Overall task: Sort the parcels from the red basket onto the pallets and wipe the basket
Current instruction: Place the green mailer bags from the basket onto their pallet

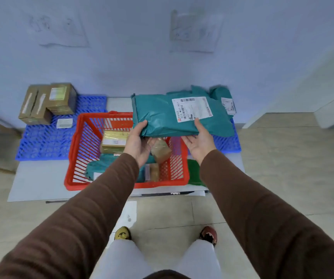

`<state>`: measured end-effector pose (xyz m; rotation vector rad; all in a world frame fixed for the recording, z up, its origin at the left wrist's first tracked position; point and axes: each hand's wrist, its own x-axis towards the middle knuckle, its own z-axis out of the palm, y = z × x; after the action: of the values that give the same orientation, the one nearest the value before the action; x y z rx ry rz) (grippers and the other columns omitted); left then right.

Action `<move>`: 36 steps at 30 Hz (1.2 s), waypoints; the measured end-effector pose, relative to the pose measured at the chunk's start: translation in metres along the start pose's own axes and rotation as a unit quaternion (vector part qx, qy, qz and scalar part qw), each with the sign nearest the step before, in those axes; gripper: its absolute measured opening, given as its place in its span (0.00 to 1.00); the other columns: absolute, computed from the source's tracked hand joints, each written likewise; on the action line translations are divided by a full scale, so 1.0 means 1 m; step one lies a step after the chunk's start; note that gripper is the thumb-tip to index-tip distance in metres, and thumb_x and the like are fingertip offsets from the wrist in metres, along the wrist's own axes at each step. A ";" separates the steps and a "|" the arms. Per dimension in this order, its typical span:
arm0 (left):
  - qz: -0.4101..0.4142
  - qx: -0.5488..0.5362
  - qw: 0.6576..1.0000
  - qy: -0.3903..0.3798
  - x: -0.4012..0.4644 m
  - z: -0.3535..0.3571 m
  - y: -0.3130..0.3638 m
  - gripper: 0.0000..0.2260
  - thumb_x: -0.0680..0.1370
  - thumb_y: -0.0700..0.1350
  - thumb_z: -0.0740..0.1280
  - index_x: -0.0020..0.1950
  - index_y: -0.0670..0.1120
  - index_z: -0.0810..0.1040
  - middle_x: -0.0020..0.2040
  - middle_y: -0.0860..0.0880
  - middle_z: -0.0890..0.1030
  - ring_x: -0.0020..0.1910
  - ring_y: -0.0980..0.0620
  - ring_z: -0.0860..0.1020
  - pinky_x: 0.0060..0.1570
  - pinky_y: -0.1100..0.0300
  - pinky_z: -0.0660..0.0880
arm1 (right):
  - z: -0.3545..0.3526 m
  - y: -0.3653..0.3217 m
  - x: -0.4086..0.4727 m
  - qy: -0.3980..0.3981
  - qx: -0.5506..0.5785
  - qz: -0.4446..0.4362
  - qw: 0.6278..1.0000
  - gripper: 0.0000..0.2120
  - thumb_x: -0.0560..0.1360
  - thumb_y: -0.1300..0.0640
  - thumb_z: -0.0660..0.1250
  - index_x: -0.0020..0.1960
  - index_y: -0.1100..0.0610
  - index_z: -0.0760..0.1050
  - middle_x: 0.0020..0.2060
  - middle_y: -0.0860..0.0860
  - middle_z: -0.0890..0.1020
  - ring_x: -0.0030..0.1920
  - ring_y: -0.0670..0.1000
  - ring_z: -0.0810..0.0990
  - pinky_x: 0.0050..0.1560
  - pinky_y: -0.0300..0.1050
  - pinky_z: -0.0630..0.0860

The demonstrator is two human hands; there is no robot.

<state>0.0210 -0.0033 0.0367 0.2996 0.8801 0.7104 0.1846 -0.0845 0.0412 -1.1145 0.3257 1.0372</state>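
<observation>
**Teal mailer being carried toward the right pallet**

Parcel sorting is being carried out over a low platform [41,182]. A teal mailer bag [162,115] is being held above the far right corner of the red basket [75,154], its white label [194,109] facing up. The near left corner of the bag is being pinched by the left hand [137,140], thumb on top and fingers beneath. The near edge is being supported by the right hand [199,142], thumb pressed beside the label and palm spread open underneath.

Other teal bags [220,93] are being kept on the right pallet [233,141], along its far edge. Brown boxes [47,103] are being kept at the far left corner of the left pallet [47,141]. Several boxes [114,140] and another teal bag [94,170] are lying in the basket, so sorting is judged to be partly done. A green cloth [195,174] is lying just beside the basket's right wall.

Slipping is judged the main risk: the film looks slick, and only the near edge is being gripped, so the far end may sag or slide out. If released too early, the bag may be dropped back into the basket or left hanging off the pallet's near edge.
</observation>
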 end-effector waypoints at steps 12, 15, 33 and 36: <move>-0.068 0.009 0.996 0.055 0.018 0.134 -0.223 0.11 0.80 0.50 0.68 0.60 0.48 0.78 0.63 0.45 0.78 0.67 0.47 0.75 0.71 0.49 0.70 | -0.181 -0.138 0.066 0.076 -0.040 0.009 0.996 0.16 0.77 0.56 0.72 0.64 0.51 0.73 0.57 0.51 0.82 0.54 0.53 0.81 0.49 0.48 0.81; -0.100 0.011 0.993 0.068 0.033 0.143 -0.246 0.16 0.79 0.49 0.69 0.65 0.46 0.76 0.60 0.44 0.78 0.64 0.45 0.76 0.69 0.48 0.71 | -0.197 -0.147 0.084 0.090 -0.050 0.013 0.995 0.18 0.78 0.56 0.72 0.66 0.52 0.73 0.58 0.52 0.82 0.54 0.53 0.82 0.50 0.48 0.82; -0.030 0.010 0.960 0.279 0.186 0.072 -0.297 0.28 0.74 0.37 0.75 0.71 0.45 0.68 0.64 0.45 0.80 0.58 0.46 0.81 0.49 0.57 0.79 | -0.230 -0.071 0.219 0.116 -0.114 0.109 0.981 0.17 0.78 0.59 0.71 0.65 0.54 0.73 0.58 0.51 0.80 0.52 0.49 0.78 0.47 0.42 0.76; -0.021 0.029 0.949 0.314 0.207 0.064 -0.305 0.28 0.74 0.39 0.75 0.71 0.46 0.68 0.64 0.47 0.79 0.57 0.48 0.80 0.51 0.60 0.76 | -0.231 -0.064 0.244 0.112 -0.131 0.124 0.977 0.09 0.77 0.61 0.72 0.54 0.52 0.74 0.47 0.49 0.80 0.40 0.46 0.74 0.37 0.40 0.70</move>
<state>0.2947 -0.0848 -0.2041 0.0999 1.5094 0.7532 0.4239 -0.1592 -0.1918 -1.4615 0.5308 1.2005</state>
